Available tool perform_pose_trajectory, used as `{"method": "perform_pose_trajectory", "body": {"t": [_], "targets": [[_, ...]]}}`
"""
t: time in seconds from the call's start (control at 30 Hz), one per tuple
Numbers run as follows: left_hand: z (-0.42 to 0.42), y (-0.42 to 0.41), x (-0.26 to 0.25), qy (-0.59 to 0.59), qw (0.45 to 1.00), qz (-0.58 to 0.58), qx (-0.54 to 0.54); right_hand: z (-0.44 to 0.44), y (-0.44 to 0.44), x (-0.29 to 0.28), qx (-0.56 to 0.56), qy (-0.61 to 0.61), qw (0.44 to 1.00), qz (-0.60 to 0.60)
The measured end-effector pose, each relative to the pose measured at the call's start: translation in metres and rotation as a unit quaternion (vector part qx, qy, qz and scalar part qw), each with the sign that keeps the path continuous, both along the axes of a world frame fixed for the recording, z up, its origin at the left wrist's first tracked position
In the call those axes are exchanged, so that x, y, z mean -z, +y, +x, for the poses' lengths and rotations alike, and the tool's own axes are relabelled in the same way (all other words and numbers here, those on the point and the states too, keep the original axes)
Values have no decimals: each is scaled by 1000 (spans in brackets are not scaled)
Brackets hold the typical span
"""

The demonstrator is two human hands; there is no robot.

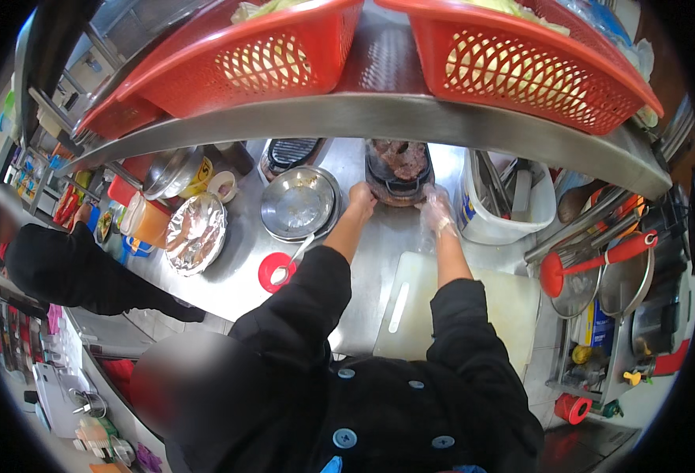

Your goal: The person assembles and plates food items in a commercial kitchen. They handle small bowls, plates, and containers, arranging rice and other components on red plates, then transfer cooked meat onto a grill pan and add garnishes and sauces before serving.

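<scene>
In front of me, partly under the steel shelf, a dark cast-iron sizzle platter [390, 181] sits on a wooden base [403, 198]. Browned cooked meat [399, 158] fills it, its far end cut off by the shelf edge. My left hand [363, 200], bare, grips the near left edge of the base. On the opposite side my right hand [438, 210], in a clear plastic glove, holds the near right edge. Left of the platter are stacked round metal pans [298, 204] and a second ridged cast-iron platter [291, 152].
The steel shelf [383, 118] crosses above, bearing red baskets [241, 65] of cut greens. A white tub [504, 227] of utensils stands right, behind cutting boards [400, 307]. Leftward are a red bowl [270, 273] with a spoon and a foil-covered bowl [197, 233]. Another person [70, 269] works left.
</scene>
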State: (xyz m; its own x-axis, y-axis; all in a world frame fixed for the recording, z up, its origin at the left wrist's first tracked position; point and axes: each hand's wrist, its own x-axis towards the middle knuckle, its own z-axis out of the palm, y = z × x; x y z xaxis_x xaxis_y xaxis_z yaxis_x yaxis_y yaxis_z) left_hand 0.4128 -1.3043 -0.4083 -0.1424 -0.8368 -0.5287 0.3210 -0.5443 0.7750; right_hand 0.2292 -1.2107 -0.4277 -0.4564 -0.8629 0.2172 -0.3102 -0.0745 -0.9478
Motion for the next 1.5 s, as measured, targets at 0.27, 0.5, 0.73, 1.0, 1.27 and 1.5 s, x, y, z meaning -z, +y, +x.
{"method": "perform_pose_trajectory", "body": {"t": [0.27,0.5,0.73,1.0,1.27,1.5], "targets": [[24,116,-29,15,999,-23,44,7,106,-24,-110,-438,891,44],[98,245,-48,100,989,-55,98,52,225,-70,-134,-435,882,124],[114,296,-48,99,986,-48,128,61,277,-39,-122,-455,875,113],[137,356,-59,213,963,-40,161,67,350,-57,-147,-520,838,75],[151,557,-25,153,978,-138,17,73,478,-58,-318,-330,883,102],[104,759,-28,169,950,-184,-185,56,572,-93,-528,-211,806,163]]}}
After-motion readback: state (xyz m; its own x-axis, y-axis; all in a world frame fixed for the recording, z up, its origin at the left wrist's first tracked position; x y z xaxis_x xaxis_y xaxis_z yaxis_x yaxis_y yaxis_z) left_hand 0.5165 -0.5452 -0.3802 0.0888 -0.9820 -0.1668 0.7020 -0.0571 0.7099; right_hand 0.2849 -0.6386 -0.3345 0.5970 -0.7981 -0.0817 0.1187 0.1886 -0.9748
